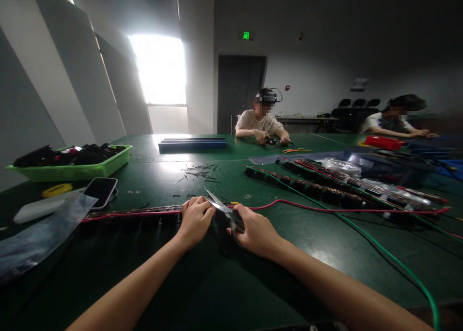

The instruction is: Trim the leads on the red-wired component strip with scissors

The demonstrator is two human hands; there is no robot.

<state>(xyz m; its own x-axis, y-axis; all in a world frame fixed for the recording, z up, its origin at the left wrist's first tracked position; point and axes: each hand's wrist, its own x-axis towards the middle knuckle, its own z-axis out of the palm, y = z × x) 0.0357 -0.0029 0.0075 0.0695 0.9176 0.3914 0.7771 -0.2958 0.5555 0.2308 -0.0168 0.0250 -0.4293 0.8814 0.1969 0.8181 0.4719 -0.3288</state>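
My right hand (255,231) is closed round the dark handles of a pair of scissors (218,203). Their metal blades are apart and point up and left, beside the fingers of my left hand (196,219). That hand is closed over the right end of a long black strip (135,219) with wires along its top; its fingertips are partly hidden. A red wire (278,201) runs from near the hands to the right across the green table. Just beyond my hands lies a scatter of thin dark clippings (199,171).
A green basket (108,166) of black parts, a phone (100,192) and a plastic bag (39,239) are left. More wired strips (307,186) and a green wire (390,256) lie right. Blue bars (192,145) sit farther back. Two people work across the table.
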